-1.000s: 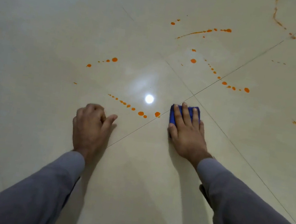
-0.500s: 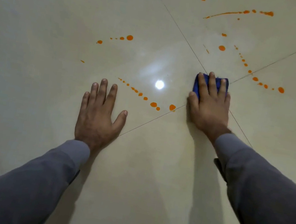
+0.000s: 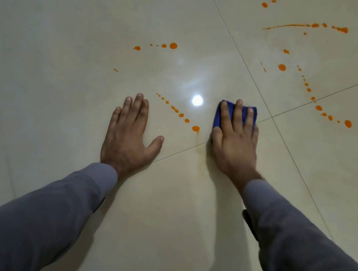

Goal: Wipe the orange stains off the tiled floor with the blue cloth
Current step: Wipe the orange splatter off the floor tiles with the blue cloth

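**Right hand flat on the blue cloth, orange spots all around**

Most of the blue cloth [image 3: 220, 115] is hidden under the right hand [image 3: 234, 141]; only its far edge and left side show, so its full shape and long axis cannot be made out. It lies on the tiled floor [image 3: 73, 25], just left of the point where two grout lines [image 3: 244, 60] cross. The right hand presses on it with straight fingers spread over the top, the thumb at the cloth's left edge.

The left hand [image 3: 128, 136] rests palm down on the bare floor, fingers straight and close together, thumb out to the right, holding nothing. Both grey sleeves [image 3: 42, 219] run off the near edge.

A dotted trail of orange stains [image 3: 195, 128] runs between the hands, its largest drop just left of the cloth. More stains lie farther off to the left and right. A bright light reflection [image 3: 197, 100] sits near the cloth. No writing is visible.
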